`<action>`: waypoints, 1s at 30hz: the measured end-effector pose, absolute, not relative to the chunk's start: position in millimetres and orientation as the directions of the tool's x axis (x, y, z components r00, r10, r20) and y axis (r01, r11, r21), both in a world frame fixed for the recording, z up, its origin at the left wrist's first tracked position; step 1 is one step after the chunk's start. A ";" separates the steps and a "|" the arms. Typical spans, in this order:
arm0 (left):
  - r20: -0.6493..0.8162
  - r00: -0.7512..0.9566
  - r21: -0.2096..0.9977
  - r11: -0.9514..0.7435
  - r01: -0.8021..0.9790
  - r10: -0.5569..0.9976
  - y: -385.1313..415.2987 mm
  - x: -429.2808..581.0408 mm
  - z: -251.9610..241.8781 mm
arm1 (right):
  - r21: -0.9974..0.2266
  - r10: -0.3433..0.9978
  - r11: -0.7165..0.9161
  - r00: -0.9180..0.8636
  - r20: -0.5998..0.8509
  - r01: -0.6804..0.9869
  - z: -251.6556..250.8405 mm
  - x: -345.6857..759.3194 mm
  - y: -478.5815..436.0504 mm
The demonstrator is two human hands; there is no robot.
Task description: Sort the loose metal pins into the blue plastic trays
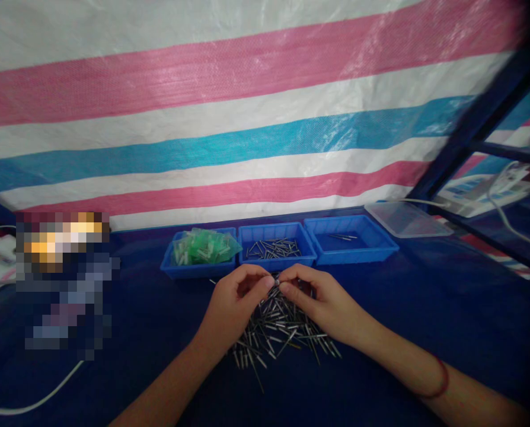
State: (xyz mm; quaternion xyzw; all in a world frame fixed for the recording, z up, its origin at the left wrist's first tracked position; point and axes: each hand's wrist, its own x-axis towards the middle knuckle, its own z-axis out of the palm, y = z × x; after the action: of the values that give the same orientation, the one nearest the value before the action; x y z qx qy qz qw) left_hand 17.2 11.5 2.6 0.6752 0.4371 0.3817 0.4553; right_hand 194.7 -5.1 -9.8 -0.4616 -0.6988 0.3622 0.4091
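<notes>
Fingertips of my left hand [232, 302] and my right hand [327, 299] meet just above a pile of thin metal rods [278, 323]. Between both pinches shows a small silvery metal piece [276, 283], mostly covered by the fingers; its full shape cannot be made out. The rods in the pile look like slim bits with a thicker, shinier section, lying in all directions under and in front of my hands. Part of the pile is hidden behind my fingers and palms.
Behind my hands stand three blue trays in a row: the left one [176, 270] holds green and clear packets [207, 246], the middle one [307, 256] many rods, the right one [358, 255] a few. A clear lid [407, 219] lies farther right. White cable [38, 409] crosses the left side.
</notes>
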 end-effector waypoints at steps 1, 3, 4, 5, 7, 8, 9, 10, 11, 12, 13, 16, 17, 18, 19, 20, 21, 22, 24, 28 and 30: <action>0.118 0.323 0.949 -0.202 0.241 0.939 11.4 16.9 2.8 | -0.885 0.942 0.310 -0.240 0.236 0.347 -9.6 194.1 -5.1; 0.124 0.323 0.947 -0.209 0.244 0.938 11.1 16.2 2.3 | -0.877 0.935 0.328 -0.253 0.248 0.352 -9.3 193.6 -5.2; 0.131 0.325 0.944 -0.218 0.249 0.937 10.9 15.8 1.8 | -0.871 0.930 0.342 -0.264 0.257 0.354 -9.2 193.8 -5.2; 0.138 0.329 0.939 -0.229 0.258 0.934 10.7 15.4 1.3 | -0.866 0.925 0.353 -0.272 0.266 0.355 -9.2 194.1 -5.1; 0.156 0.334 0.923 -0.258 0.286 0.930 10.5 14.5 0.5 | -0.861 0.923 0.362 -0.269 0.276 0.357 -8.9 195.4 -4.7; 0.165 0.333 0.913 -0.272 0.305 0.928 10.5 14.1 0.3 | -0.862 0.925 0.359 -0.258 0.278 0.358 -8.7 196.2 -4.4; 0.174 0.331 0.901 -0.285 0.326 0.928 10.6 13.7 0.0 | -0.863 0.929 0.355 -0.241 0.282 0.359 -8.3 197.0 -4.1; 0.181 0.330 0.890 -0.297 0.347 0.926 10.9 13.3 -0.2 | -0.864 0.932 0.352 -0.220 0.288 0.360 -7.9 197.8 -3.8; 0.187 0.330 0.878 -0.309 0.366 0.925 11.2 12.9 -0.4 | -0.864 0.934 0.352 -0.199 0.298 0.359 -7.4 198.5 -3.4; 0.193 0.332 0.867 -0.319 0.383 0.923 11.6 12.6 -0.7 | -0.863 0.934 0.355 -0.180 0.309 0.359 -6.9 199.2 -3.1; 0.197 0.335 0.857 -0.328 0.397 0.921 12.1 12.3 -1.0 | -0.861 0.932 0.361 -0.167 0.321 0.359 -6.3 199.8 -2.8; 0.208 0.346 0.830 -0.352 0.433 0.915 13.8 12.0 -1.5 | -0.852 0.926 0.378 -0.148 0.348 0.361 -4.5 201.3 -2.2; 0.210 0.351 0.822 -0.360 0.442 0.912 14.5 12.1 -1.5 | -0.849 0.923 0.385 -0.145 0.356 0.362 -3.9 201.6 -2.3; 0.213 0.359 0.814 -0.368 0.450 0.909 15.1 12.3 -1.4 | -0.845 0.919 0.393 -0.142 0.367 0.363 -3.2 201.7 -2.5; 0.217 0.368 0.805 -0.379 0.457 0.904 15.7 12.7 -1.3 | -0.839 0.915 0.404 -0.138 0.380 0.366 -2.5 201.6 -2.9; 0.222 0.382 0.794 -0.393 0.463 0.897 16.3 13.1 -1.3 | -0.831 0.908 0.417 -0.135 0.396 0.369 -1.8 201.4 -3.5; 0.229 0.400 0.780 -0.413 0.469 0.887 16.7 13.6 -1.2 | -0.820 0.900 0.433 -0.136 0.413 0.374 -1.1 201.1 -4.1; 0.237 0.425 0.762 -0.439 0.477 0.874 17.1 13.9 -1.3 | -0.806 0.891 0.451 -0.142 0.431 0.382 -0.5 201.1 -4.6; 0.252 0.484 0.706 -0.501 0.500 0.838 17.3 14.1 -1.4 | -0.772 0.870 0.490 -0.166 0.465 0.405 0.9 202.4 -4.7; 0.260 0.569 0.518 -0.610 0.599 0.780 15.4 10.0 1.0 | -0.676 0.831 0.517 -0.118 0.544 0.525 6.1 217.8 2.2; 0.228 0.614 0.414 -0.646 0.641 0.756 13.5 6.4 3.9 | -0.622 0.807 0.461 -0.008 0.590 0.633 9.5 232.7 9.3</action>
State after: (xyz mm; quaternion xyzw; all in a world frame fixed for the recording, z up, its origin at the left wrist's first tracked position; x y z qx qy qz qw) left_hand 6.4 13.5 3.9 0.8863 0.3941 0.1940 0.1470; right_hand 232.7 9.3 9.5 -0.5113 -0.7041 0.0899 0.4845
